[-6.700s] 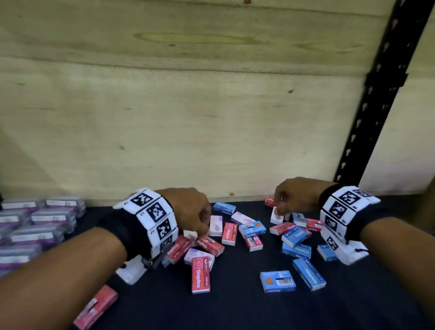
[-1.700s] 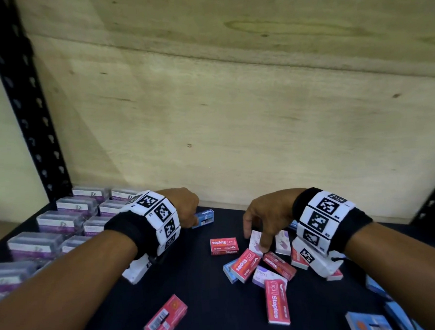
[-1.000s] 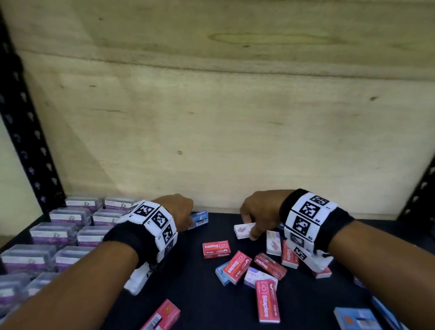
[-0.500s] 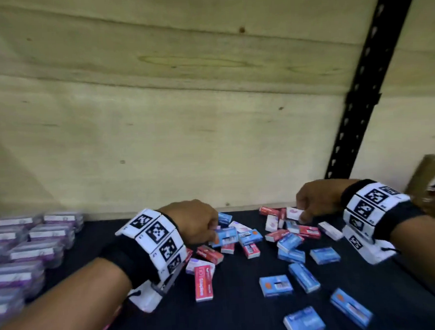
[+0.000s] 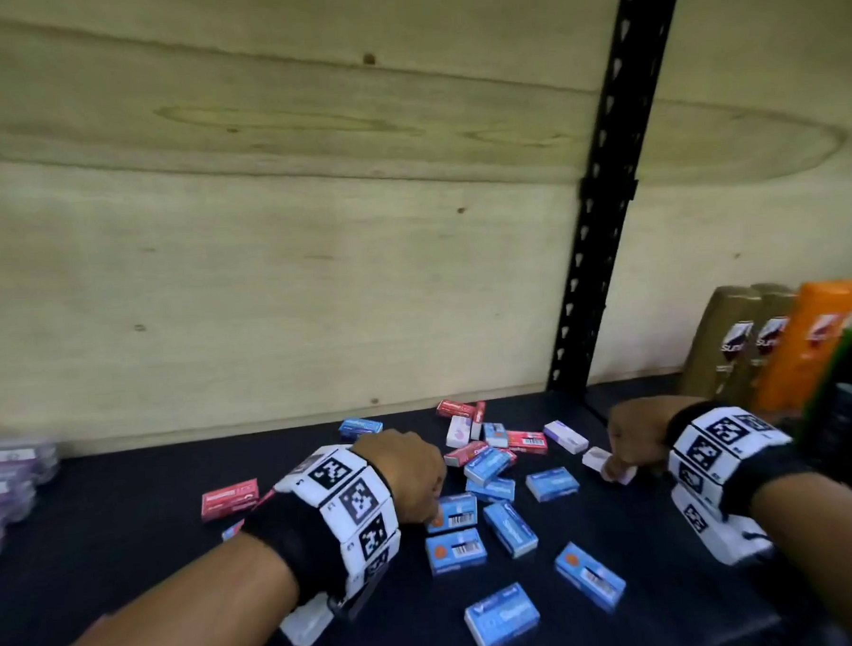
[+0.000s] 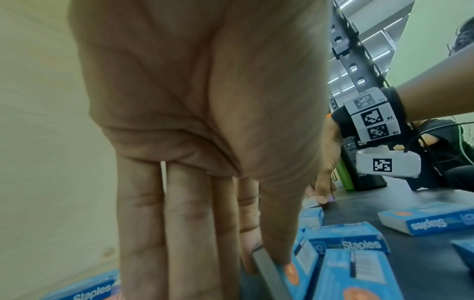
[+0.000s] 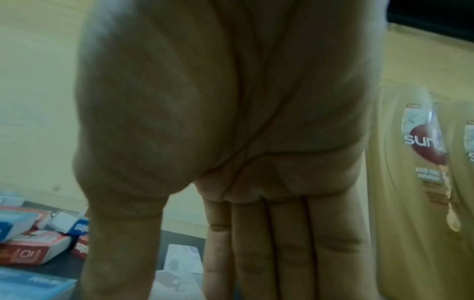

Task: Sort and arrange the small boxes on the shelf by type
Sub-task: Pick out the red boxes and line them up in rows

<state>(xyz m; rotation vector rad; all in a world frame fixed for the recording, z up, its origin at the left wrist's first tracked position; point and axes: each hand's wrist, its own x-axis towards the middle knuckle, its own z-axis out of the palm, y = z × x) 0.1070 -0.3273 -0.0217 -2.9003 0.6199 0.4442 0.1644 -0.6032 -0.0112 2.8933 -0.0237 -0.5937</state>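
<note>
Small red, blue and white staple boxes lie scattered on the dark shelf (image 5: 128, 511). My left hand (image 5: 412, 471) reaches down into the blue cluster. In the left wrist view the left hand (image 6: 259, 259) pinches the end of a blue box (image 6: 295, 272) between thumb and index finger; from the head this blue box (image 5: 456, 511) shows under the fingers. My right hand (image 5: 632, 440) is farther right, fingers down on a white box (image 5: 619, 474). In the right wrist view the fingers (image 7: 256, 243) are straight, with the white box (image 7: 179, 261) between thumb and fingers.
Purple-lidded clear boxes (image 5: 7, 473) are stacked at the far left. Tan shampoo bottles (image 5: 741, 345) and an orange pack (image 5: 810, 342) stand at the right, past the black upright post (image 5: 599, 190). A plywood wall (image 5: 264, 282) closes the back. Loose blue boxes (image 5: 501, 615) lie near the front.
The head view swung from the left side of the shelf to the right. My left hand came over onto the blue cluster. My right hand moved right and set down on white boxes.
</note>
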